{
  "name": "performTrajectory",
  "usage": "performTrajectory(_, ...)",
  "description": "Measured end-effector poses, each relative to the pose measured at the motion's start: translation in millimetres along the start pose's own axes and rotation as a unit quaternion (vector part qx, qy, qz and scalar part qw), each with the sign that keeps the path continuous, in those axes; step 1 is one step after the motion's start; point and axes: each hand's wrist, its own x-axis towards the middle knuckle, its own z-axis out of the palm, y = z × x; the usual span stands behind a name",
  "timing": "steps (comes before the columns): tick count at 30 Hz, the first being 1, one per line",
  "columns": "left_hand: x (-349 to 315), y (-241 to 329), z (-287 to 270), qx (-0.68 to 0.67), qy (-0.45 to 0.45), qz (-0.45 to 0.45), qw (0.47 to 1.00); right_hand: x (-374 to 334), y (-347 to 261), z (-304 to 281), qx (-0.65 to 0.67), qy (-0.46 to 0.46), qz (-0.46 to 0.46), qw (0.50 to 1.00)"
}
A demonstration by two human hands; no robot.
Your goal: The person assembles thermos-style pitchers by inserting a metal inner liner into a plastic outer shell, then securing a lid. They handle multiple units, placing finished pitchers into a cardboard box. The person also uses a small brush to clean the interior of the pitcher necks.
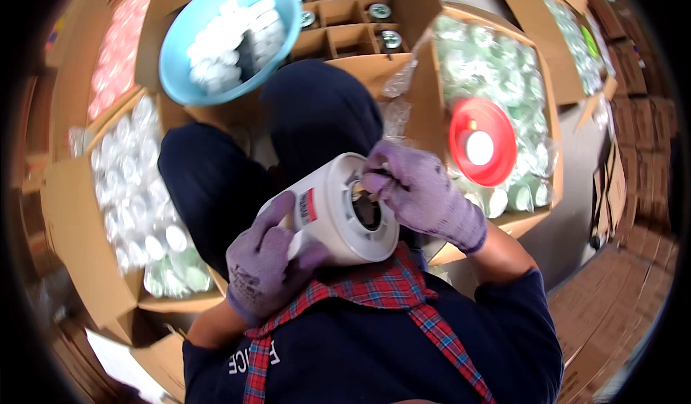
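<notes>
My left hand (270,267), in a purple knit glove, wraps round a white cylindrical plastic container (313,224) that lies tilted in my lap. A red label is on the container's side, and its ringed end with a dark round opening (368,209) faces right. My right hand (425,191), gloved the same way, is closed at the upper edge of that opening. Its fingertips are pinched together; a small pale yellowish bit (358,187) shows beside them, but what they hold is hidden.
A blue basin (173,80) of white caps sits ahead, beside a divided carton (338,15) with several capped jars. On the right, a red bowl (497,173) with a white round piece rests on plastic-wrapped items in a carton (558,181). Another carton (79,224) of wrapped white pieces stands left.
</notes>
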Motion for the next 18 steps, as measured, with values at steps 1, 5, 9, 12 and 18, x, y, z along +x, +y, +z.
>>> performTrajectory(1, -0.1, 2.0, -0.3, 0.003, 0.001, -0.008, 1.0, 0.6, 10.5, 1.5, -0.041, 0.025, -0.07, 0.996)
performTrajectory(5, -0.9, -4.4, 1.5, 0.03, 0.027, 0.003, 0.999, -20.5, 10.0, -26.5, -0.14, 0.154, -0.212, 0.955)
performTrajectory(9, -24.7, -53.9, -13.6, -0.109, 0.138, -0.212, 0.961, -47.4, 32.4, -137.5, 0.032, 0.531, 0.058, 0.845)
performTrajectory(12, -15.5, -55.3, -36.2, -0.196, 0.128, -0.205, 0.95, -72.9, 186.7, -185.0, -0.354, 0.403, 0.103, 0.838)
performTrajectory(18, -43.0, -78.7, -53.4, 0.259, -0.052, 0.046, 0.963, -103.1, 319.0, -140.2, -0.365, 0.229, 0.379, 0.819)
